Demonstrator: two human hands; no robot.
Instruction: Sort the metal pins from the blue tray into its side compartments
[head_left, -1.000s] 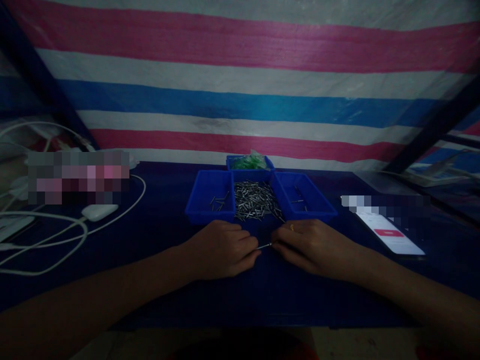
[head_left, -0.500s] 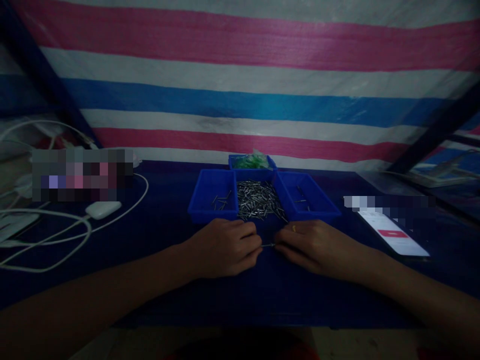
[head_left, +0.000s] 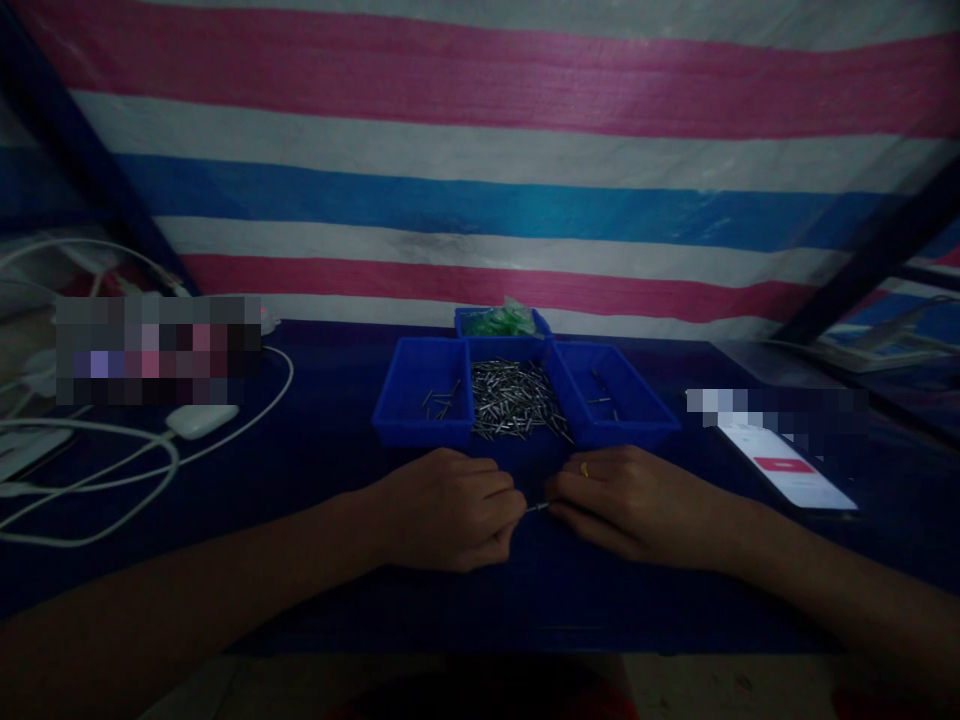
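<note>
Head view: left hand (head_left: 454,510) and right hand (head_left: 630,505), each grip closed on 1 slim metal pin (head_left: 538,507) spanning their gap; at 12 o'clock, a metal pile (head_left: 517,398) lies between 2 blue trays (head_left: 409,430)

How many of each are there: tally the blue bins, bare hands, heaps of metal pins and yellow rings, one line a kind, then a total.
Blue bins: 3 (left bin, right bin, far bin)
Bare hands: 2 (left hand, right hand)
Heap of metal pins: 1
Yellow ring: 1
Total: 7
</note>
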